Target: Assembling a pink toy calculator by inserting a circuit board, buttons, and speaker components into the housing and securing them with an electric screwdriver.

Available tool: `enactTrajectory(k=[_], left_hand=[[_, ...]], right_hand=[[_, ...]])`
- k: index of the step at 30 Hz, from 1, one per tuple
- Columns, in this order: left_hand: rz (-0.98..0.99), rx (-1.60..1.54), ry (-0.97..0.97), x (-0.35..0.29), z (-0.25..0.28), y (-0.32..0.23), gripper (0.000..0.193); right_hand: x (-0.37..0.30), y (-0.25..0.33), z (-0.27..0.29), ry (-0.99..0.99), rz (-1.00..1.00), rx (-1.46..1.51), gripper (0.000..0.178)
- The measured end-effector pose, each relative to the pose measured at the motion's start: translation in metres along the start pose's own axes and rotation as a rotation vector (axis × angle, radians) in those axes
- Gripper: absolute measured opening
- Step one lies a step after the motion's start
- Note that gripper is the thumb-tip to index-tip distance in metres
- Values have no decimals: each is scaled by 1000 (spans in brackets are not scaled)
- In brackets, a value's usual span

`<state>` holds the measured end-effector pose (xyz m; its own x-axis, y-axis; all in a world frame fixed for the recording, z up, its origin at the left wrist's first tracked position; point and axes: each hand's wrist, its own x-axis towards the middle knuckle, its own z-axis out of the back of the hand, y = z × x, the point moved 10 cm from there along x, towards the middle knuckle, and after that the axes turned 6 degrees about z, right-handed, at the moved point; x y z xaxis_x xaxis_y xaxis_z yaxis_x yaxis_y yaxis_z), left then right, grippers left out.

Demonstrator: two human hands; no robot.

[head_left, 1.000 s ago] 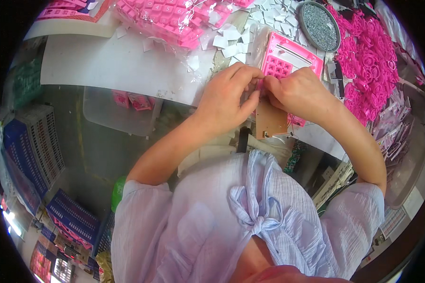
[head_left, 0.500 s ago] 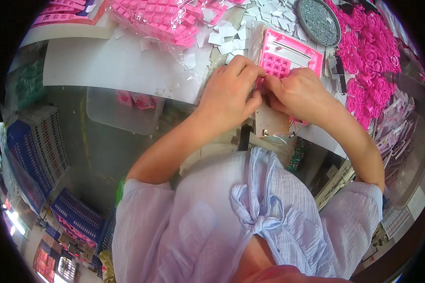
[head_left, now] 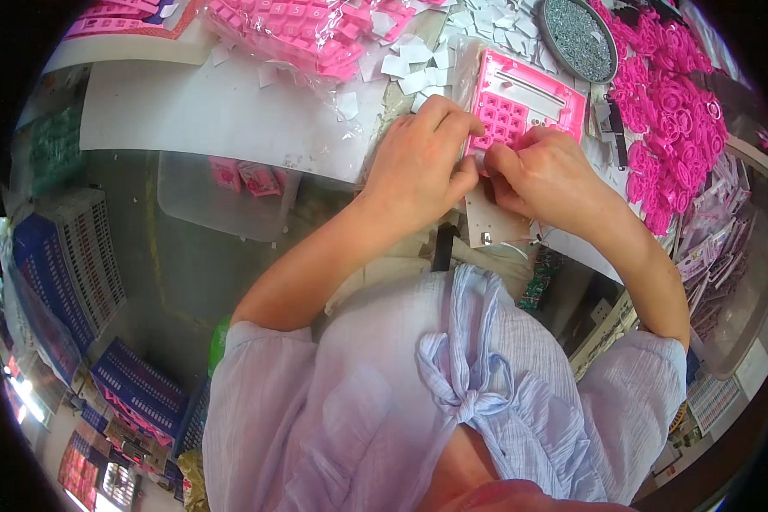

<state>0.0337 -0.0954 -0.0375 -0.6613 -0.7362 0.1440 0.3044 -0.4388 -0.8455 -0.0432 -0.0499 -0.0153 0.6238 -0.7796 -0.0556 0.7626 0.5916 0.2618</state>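
A pink plastic casing with a block of pink keys lies inner side up near the table's front edge. My left hand grips its left edge, with curled fingers at the keys and the thumb lower down. Over the casing's near part, my right hand is closed, thumb pressed to the bent fingers. Whatever sits in that pinch is hidden. A tan circuit board sticks out below the hands, toward my body, with a small metal part and thin wires at its near end.
A round tray of small metal screws stands beyond the casing. Pink plastic rings are heaped at right. White paper pieces and a clear bag of pink keypads lie at far left. Blue crates stand below, left.
My right hand has shifted slightly nearer to me, away from my left fingertips, and more of the pink keys shows between the hands. The left hand keeps about the same place.
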Motion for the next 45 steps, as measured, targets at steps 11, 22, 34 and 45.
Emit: enactTrajectory(k=[11, 22, 34, 45], left_hand=[[3, 30, 3, -1, -2, 0, 30], [-144, -54, 27, -6, 15, -37, 19], [-196, -2, 18, -15, 9, -57, 11], [200, 730, -20, 49, 59, 25, 30]], right_hand=[[-10, 6, 0, 45, -119, 43, 20], [-42, -9, 36, -70, -401, 429, 13], [-57, -1, 40, -470, -323, 580, 17], [-55, 8, 53, -529, -247, 424, 9]])
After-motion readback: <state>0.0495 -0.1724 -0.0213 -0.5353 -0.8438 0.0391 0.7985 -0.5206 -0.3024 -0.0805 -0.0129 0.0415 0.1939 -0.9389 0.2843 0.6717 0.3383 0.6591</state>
